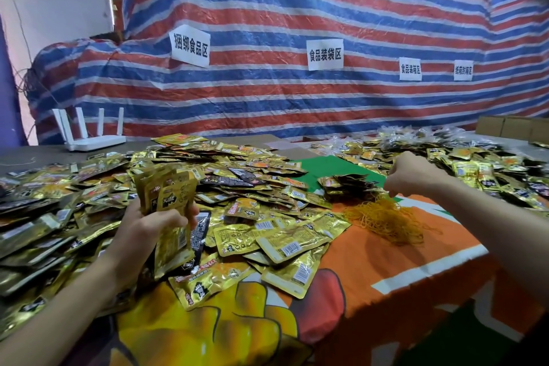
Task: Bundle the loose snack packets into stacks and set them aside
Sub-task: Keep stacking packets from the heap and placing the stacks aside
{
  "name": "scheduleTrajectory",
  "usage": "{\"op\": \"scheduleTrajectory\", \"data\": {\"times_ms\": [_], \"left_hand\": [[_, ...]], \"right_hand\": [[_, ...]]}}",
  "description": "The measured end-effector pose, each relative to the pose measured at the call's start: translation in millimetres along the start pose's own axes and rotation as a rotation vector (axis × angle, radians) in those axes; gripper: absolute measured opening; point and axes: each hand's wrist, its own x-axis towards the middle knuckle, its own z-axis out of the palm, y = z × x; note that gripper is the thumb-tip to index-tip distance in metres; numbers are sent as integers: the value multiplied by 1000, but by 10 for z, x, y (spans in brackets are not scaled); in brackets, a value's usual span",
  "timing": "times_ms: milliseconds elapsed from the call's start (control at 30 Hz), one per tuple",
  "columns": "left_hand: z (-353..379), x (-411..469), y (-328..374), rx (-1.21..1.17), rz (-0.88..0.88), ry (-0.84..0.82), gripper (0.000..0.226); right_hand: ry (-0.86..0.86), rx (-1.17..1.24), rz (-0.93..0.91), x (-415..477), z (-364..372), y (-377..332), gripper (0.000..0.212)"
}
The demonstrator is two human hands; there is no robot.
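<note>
Packets (252, 175) all over the table (401, 270), lying loose and thickest on my left side. Left hand (142, 235) has its fingers (178, 215) wrapped round an upright stack (170, 196) of gold ones, held just above the loose lot. Right hand (416, 177) is over at the rubber bands (386, 218), curled down at the top of the tangle. I honestly can't tell if it's caught one. My worry is that the stack looks fanned out at the top, so held one-handed it could slide apart and spill back among the loose ones. That tangle could also lift as a whole clump instead of giving up a single band.
</note>
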Motion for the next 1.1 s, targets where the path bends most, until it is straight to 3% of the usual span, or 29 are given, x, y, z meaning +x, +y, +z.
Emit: {"op": "scheduleTrajectory", "data": {"times_ms": [167,433,600,733,900,967,1100], "left_hand": [[-33,-27,62,22,73,-95,37],[-148,59,30,-232,-142,-252,52],[-200,77,92,-297,-219,-151,32],[-232,89,136,-249,-281,-53,21],[-295,168,114,-164,-351,6,32],[-333,166,119,-198,-398,-66,38],[-370,145,131,-366,-441,-264,46]], "right_hand": [[5,217,-126,-41,29,-289,11],[-392,810,-511,-609,312,-1362,5],[-617,1022,-582,-883,741,-2067,5],[-491,1087,-594,-954,994,-2374,11],[-372,1101,-573,-931,1290,-2408,12],[-534,1175,-559,-886,1296,-2369,11],[-1102,1463,-661,-819,1185,-2223,14]]}}
